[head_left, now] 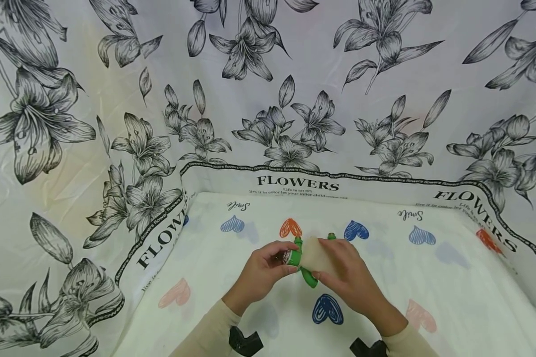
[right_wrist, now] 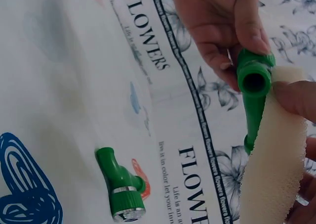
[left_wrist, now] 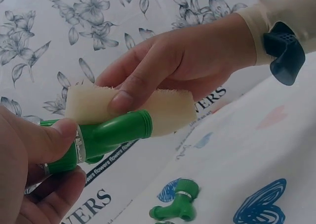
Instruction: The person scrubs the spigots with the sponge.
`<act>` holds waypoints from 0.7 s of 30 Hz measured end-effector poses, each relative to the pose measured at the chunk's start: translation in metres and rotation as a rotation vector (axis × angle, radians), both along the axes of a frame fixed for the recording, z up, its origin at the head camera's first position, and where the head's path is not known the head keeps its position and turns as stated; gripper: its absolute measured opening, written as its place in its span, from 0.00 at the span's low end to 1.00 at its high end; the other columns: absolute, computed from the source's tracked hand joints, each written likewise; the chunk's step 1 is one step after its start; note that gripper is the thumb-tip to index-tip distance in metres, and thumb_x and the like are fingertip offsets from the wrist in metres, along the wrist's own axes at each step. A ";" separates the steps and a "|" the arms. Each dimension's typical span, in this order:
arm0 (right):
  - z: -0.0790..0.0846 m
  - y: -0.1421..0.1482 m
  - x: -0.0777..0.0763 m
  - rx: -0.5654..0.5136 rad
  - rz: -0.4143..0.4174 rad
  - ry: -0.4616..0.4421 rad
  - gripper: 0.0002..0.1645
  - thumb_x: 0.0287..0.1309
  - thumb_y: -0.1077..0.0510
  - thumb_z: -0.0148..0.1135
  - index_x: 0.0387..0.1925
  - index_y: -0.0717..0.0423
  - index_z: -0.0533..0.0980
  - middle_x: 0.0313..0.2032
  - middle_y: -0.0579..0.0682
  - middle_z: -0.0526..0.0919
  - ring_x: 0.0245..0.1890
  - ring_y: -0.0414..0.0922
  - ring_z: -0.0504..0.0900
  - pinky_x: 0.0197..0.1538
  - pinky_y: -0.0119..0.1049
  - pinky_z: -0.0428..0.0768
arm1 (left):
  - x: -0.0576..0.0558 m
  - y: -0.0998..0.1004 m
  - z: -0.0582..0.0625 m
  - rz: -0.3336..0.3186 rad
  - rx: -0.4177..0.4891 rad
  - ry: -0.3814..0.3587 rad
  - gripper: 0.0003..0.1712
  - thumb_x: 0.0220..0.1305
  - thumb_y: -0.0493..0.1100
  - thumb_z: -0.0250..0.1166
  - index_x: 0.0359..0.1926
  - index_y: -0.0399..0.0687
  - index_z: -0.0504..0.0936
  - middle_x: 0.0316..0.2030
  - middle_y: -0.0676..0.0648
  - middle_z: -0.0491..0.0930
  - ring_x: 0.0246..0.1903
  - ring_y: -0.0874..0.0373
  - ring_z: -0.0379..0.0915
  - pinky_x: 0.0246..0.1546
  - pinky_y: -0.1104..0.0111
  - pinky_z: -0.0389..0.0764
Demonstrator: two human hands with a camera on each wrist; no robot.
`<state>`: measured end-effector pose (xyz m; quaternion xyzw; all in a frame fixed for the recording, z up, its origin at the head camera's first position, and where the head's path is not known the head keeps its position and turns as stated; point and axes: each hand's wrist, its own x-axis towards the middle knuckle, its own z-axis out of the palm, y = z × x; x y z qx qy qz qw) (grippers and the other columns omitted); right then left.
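My left hand [head_left: 261, 267] grips a green plastic faucet nozzle [left_wrist: 116, 131] by its ribbed collar, fingers and thumb round the silver-ringed end. This nozzle has a forked body, an open round mouth seen in the right wrist view, and a perforated face at the gripped end. My right hand [head_left: 355, 277] holds a thick beige sponge [left_wrist: 89, 103], thumb on the near side and fingers behind. The sponge lies against the side of the nozzle. A second green nozzle [right_wrist: 121, 184] with a silver ring lies on the cloth, mostly hidden behind the right hand in the head view.
A white cloth [head_left: 214, 307] printed with hearts covers the table. Behind and to the left hangs a flower-printed curtain [head_left: 290, 129] with a black lettered border. Black straps [head_left: 245, 342] with mounts sit at both wrists.
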<state>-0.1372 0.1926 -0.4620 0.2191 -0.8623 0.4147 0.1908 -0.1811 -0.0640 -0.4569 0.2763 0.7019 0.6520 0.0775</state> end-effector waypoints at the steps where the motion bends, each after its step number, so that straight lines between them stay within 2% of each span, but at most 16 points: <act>1: 0.000 0.001 -0.001 0.006 -0.011 0.003 0.40 0.61 0.60 0.82 0.73 0.51 0.77 0.62 0.49 0.78 0.54 0.47 0.75 0.45 0.45 0.86 | 0.000 0.000 0.000 0.001 -0.005 0.003 0.25 0.69 0.31 0.76 0.64 0.44 0.85 0.55 0.45 0.82 0.48 0.51 0.80 0.49 0.65 0.88; 6: -0.005 0.005 -0.007 0.047 -0.089 0.018 0.40 0.62 0.59 0.81 0.74 0.56 0.76 0.61 0.54 0.79 0.55 0.51 0.76 0.47 0.52 0.86 | 0.001 0.001 0.000 -0.002 -0.027 -0.001 0.24 0.69 0.30 0.75 0.64 0.42 0.85 0.56 0.47 0.82 0.49 0.52 0.80 0.51 0.66 0.87; 10: -0.009 0.010 -0.012 0.038 -0.152 -0.017 0.41 0.63 0.57 0.81 0.74 0.58 0.75 0.60 0.56 0.79 0.55 0.52 0.77 0.49 0.57 0.86 | 0.001 0.001 0.001 -0.023 -0.025 -0.005 0.25 0.69 0.31 0.75 0.65 0.39 0.84 0.57 0.47 0.82 0.50 0.52 0.79 0.52 0.66 0.87; 15: -0.013 0.012 -0.014 -0.006 -0.145 -0.092 0.40 0.65 0.54 0.79 0.74 0.57 0.74 0.62 0.56 0.78 0.53 0.53 0.77 0.48 0.55 0.86 | 0.000 0.001 0.000 -0.023 -0.020 -0.002 0.24 0.70 0.31 0.75 0.64 0.43 0.85 0.57 0.47 0.83 0.51 0.50 0.80 0.53 0.65 0.87; 21: -0.015 0.006 -0.007 -0.027 -0.096 -0.094 0.40 0.64 0.56 0.80 0.75 0.55 0.74 0.62 0.53 0.78 0.52 0.50 0.77 0.46 0.49 0.87 | -0.001 0.000 -0.003 -0.012 -0.019 -0.014 0.24 0.69 0.31 0.75 0.65 0.44 0.85 0.57 0.47 0.83 0.52 0.46 0.79 0.52 0.65 0.87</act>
